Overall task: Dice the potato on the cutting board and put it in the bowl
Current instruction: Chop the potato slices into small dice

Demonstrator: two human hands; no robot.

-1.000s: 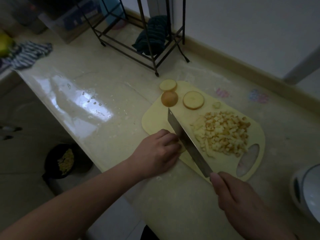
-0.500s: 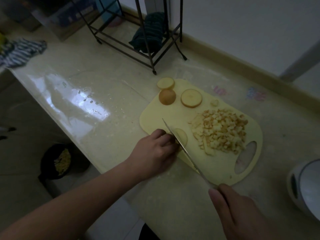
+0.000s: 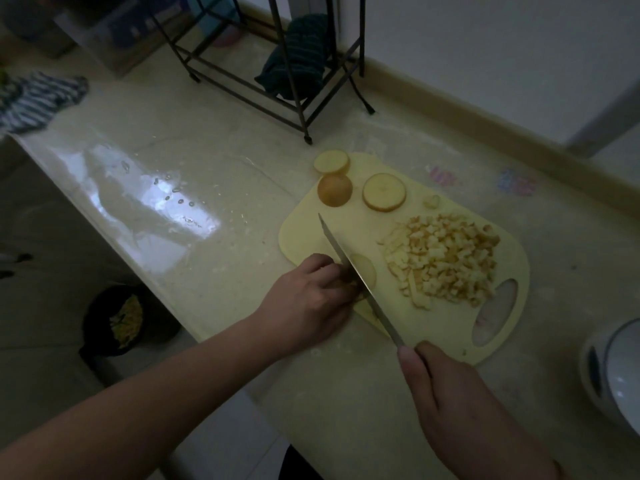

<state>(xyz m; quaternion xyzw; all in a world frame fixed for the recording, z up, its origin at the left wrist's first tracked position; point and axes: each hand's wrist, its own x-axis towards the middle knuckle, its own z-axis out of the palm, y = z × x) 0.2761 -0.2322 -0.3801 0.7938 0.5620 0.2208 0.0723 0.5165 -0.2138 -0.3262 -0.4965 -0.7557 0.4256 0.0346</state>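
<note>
On a glossy pale worktop (image 3: 207, 161) by a white wall, the left hand (image 3: 308, 299) pins a potato slice (image 3: 365, 271) on the yellow cutting board (image 3: 446, 337) beside diced potato (image 3: 446, 258), the right hand (image 3: 453, 396) gripping the knife (image 3: 349, 265), the bowl (image 3: 616, 368) at right.

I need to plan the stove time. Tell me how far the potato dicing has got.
Done: a pile of diced potato lies on the cutting board. In hand: the left hand steadies a slice while the right hand holds the knife across it. Left: two more slices and an end piece are uncut, and nothing shows in the visible part of the bowl.
</note>
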